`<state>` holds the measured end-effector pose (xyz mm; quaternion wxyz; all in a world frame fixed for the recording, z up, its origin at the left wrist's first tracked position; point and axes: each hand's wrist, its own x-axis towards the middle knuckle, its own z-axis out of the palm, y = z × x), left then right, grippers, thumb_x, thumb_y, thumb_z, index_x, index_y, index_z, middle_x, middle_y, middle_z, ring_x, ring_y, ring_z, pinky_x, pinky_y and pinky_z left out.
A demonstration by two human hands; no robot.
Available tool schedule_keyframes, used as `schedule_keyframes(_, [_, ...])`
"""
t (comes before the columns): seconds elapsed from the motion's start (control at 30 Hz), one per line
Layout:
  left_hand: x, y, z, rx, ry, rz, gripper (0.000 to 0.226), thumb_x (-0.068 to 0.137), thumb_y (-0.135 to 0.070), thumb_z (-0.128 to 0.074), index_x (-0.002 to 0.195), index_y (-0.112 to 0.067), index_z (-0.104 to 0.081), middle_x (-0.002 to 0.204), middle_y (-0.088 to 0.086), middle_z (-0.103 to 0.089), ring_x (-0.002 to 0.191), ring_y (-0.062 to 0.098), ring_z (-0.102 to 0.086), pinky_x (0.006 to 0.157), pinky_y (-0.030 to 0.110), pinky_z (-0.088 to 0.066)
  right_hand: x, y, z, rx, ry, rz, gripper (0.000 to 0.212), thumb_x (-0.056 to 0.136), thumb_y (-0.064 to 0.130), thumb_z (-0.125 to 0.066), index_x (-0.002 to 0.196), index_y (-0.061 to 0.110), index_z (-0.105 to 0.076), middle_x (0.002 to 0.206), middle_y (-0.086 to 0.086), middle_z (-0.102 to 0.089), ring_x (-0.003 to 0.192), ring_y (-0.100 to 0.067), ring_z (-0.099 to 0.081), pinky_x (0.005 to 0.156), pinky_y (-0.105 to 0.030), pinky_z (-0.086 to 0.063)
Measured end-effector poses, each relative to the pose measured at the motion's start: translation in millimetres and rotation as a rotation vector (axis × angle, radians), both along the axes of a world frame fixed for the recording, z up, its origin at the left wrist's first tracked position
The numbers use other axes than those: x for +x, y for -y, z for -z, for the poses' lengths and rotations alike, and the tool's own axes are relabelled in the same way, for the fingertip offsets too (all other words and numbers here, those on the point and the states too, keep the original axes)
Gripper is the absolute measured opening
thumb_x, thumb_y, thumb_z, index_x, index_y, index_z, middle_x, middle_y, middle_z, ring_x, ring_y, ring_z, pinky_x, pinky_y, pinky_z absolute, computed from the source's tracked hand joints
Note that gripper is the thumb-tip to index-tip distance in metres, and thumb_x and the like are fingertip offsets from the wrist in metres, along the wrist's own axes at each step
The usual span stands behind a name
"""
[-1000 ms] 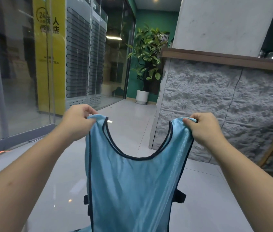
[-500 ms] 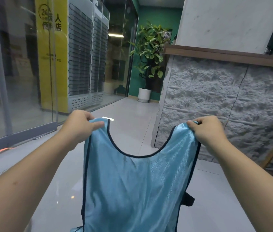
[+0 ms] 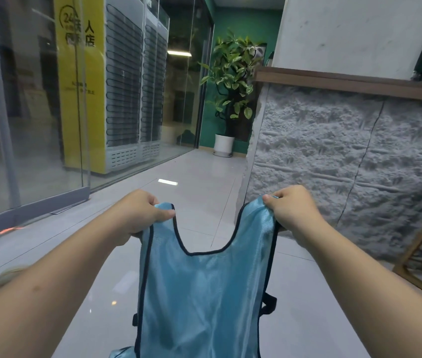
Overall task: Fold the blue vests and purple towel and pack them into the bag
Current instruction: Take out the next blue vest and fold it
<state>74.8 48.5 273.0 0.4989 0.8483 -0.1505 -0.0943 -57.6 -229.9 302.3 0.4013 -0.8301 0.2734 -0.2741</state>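
A light blue vest (image 3: 204, 295) with dark trim hangs in the air in front of me, its neckline facing up. My left hand (image 3: 140, 213) grips the left shoulder strap and my right hand (image 3: 292, 210) grips the right shoulder strap. The vest's lower part runs out of the frame at the bottom. No purple towel or bag is in view.
A grey stone-textured counter (image 3: 346, 164) with a wooden top stands on the right. A wooden stool leg (image 3: 421, 244) sits at the far right. Glass wall (image 3: 36, 125) runs along the left. A potted plant (image 3: 230, 99) stands at the back. Glossy tile floor (image 3: 199, 177) lies below.
Both hands have lowered slightly and come closer together, so the vest's neckline sags into a deeper, narrower U.
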Motion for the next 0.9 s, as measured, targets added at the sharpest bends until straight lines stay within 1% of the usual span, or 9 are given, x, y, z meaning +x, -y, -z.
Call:
schedule_keyframes(0.13, [-8,14,0,-0.130,-0.036,0.016,0.033,0.087,-0.031,-0.082,0.090,-0.004,-0.063,0.078,0.019,-0.066,0.066,0.031,-0.066,0.064,0.040,-0.055,2,-12,1,0.031,-0.006,-0.010,0.040,0.100,0.018,-0.067,0.089,-0.020,-0.061,0.068,-0.020,-0.062,0.053,-0.035,-0.066,0.058,-0.047,-0.065])
schedule_keyframes(0.23, [-20,29,1,-0.272,-0.095,0.048,0.027,0.087,-0.020,-0.083,0.086,-0.005,-0.059,0.067,0.013,-0.060,0.055,0.024,-0.060,0.057,0.030,-0.055,5,-27,4,0.026,-0.004,-0.064,0.045,0.094,0.025,-0.068,0.087,-0.018,-0.058,0.068,-0.013,-0.053,0.058,-0.044,-0.067,0.064,-0.065,-0.061])
schedule_keyframes(0.3, [-33,38,0,-0.373,-0.161,0.092,0.021,0.090,-0.009,-0.078,0.083,-0.004,-0.058,0.064,0.013,-0.060,0.048,0.020,-0.060,0.049,0.025,-0.053,9,-37,8,-0.006,0.005,-0.107,0.050,0.082,0.037,-0.064,0.074,-0.012,-0.055,0.065,-0.010,-0.049,0.055,-0.030,-0.055,0.068,-0.071,-0.057])
schedule_keyframes(0.4, [-49,51,0,-0.461,-0.222,0.148,0.006,0.091,0.005,-0.070,0.090,0.007,-0.064,0.082,0.023,-0.067,0.061,0.027,-0.070,0.057,0.030,-0.059,11,-55,13,-0.023,0.015,-0.135,0.036,0.076,0.043,-0.058,0.063,0.009,-0.057,0.063,-0.008,-0.045,0.060,-0.021,-0.043,0.067,-0.057,-0.062])
schedule_keyframes(0.47, [-53,57,1,-0.480,-0.239,0.172,0.005,0.089,0.012,-0.063,0.091,0.014,-0.066,0.085,0.024,-0.069,0.070,0.032,-0.073,0.064,0.034,-0.061,13,-66,15,-0.011,0.006,-0.173,0.047,0.078,0.044,-0.057,0.068,-0.002,-0.057,0.065,-0.007,-0.044,0.062,-0.021,-0.040,0.064,-0.041,-0.050])
schedule_keyframes(0.53, [-55,59,3,-0.499,-0.253,0.193,0.014,0.086,0.016,-0.056,0.094,0.022,-0.065,0.085,0.024,-0.069,0.074,0.034,-0.072,0.068,0.036,-0.062,16,-71,17,-0.021,-0.013,-0.212,0.054,0.080,0.044,-0.056,0.083,-0.009,-0.061,0.067,-0.007,-0.047,0.064,-0.020,-0.042,0.065,-0.040,-0.051])
schedule_keyframes(0.67, [-57,56,-1,-0.552,-0.307,0.228,0.023,0.089,0.012,-0.055,0.105,0.017,-0.070,0.095,0.027,-0.072,0.073,0.031,-0.072,0.072,0.038,-0.064,9,-77,12,-0.035,-0.064,-0.309,0.049,0.088,0.042,-0.059,0.089,-0.006,-0.069,0.079,-0.023,-0.072,0.063,-0.029,-0.067,0.071,-0.063,-0.062])
schedule_keyframes(0.77, [-59,51,-4,-0.532,-0.313,0.320,0.032,0.090,0.015,-0.049,0.108,0.008,-0.075,0.106,0.024,-0.077,0.088,0.030,-0.073,0.087,0.040,-0.063,-1,-77,7,0.030,-0.098,-0.387,0.031,0.101,0.025,-0.063,0.094,-0.001,-0.077,0.090,-0.022,-0.077,0.077,-0.035,-0.078,0.071,-0.046,-0.067])
schedule_keyframes(0.9, [-61,48,-6,-0.460,-0.217,0.397,0.039,0.089,0.021,-0.047,0.109,0.004,-0.075,0.109,0.018,-0.077,0.098,0.030,-0.073,0.085,0.029,-0.060,-15,-81,2,-0.057,-0.119,-0.477,0.010,0.092,0.023,-0.077,0.093,0.014,-0.080,0.081,-0.008,-0.078,0.070,-0.019,-0.073,0.068,-0.032,-0.061])
